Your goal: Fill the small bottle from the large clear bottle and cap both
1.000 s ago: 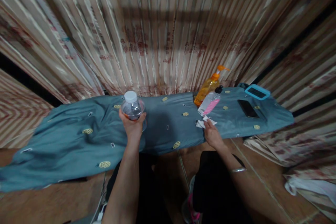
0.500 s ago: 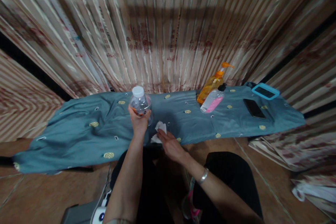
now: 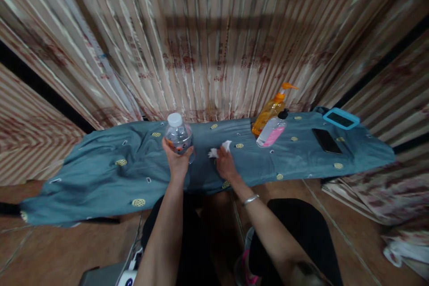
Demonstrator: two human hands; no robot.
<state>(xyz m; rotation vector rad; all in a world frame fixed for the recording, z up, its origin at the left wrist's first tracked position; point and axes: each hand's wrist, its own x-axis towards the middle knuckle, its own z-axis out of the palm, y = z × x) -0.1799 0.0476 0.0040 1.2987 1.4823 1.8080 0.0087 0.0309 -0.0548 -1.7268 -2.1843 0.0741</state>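
Note:
My left hand [image 3: 178, 159] is wrapped round a clear plastic bottle [image 3: 181, 134] with a white cap, upright on the teal patterned cloth [image 3: 94, 165]. My right hand [image 3: 225, 164] is closed on a crumpled white tissue [image 3: 226, 145], whose ends stick out on both sides of the fingers. The tissue is low over the cloth or pressed on it, to the right of the bottle. Part of the tissue is hidden under my fingers.
Farther right stand an orange pump bottle [image 3: 270, 114] and a clear bottle with a pink label and black top [image 3: 273, 130]. Beyond them lie a black phone [image 3: 326, 141] and a blue-framed device [image 3: 341, 118]. A pleated curtain [image 3: 208, 44] hangs behind the cloth-covered surface.
My right hand has moved forward and slightly right with the tissue, from the cloth's front edge to farther in. The left hand keeps its grip on the bottle.

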